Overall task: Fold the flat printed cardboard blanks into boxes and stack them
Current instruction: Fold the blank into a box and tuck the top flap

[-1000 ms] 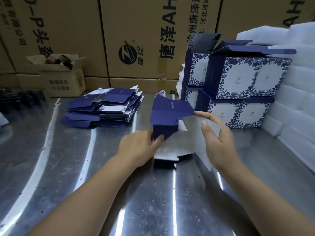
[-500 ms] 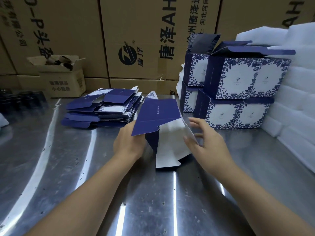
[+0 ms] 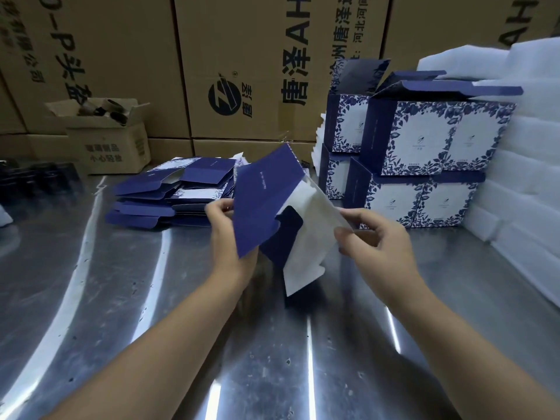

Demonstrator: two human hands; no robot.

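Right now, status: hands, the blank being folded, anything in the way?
Left hand grips the half-opened navy-and-white printed cardboard blank by its navy side. Right hand pinches its white inner flap. Not yet a box. Nothing blocking.

A half-opened blank (image 3: 263,201) is held up off the table (image 3: 121,298), tilted. Its navy outer panel, with a thin line of pale print, faces us on the left, a white inner panel slopes down to the right, and a navy flap with a rounded corner shows between them. The left hand (image 3: 227,234) grips the navy panel's left edge and the right hand (image 3: 372,237) pinches the white panel's right edge. Behind and to the left, a loose pile (image 3: 169,192) of flat blanks lies on the table, navy with white floral faces. To the right stand the folded boxes (image 3: 424,153), stacked two high, white fronts bordered with blue leaves, the upper ones with lids open.
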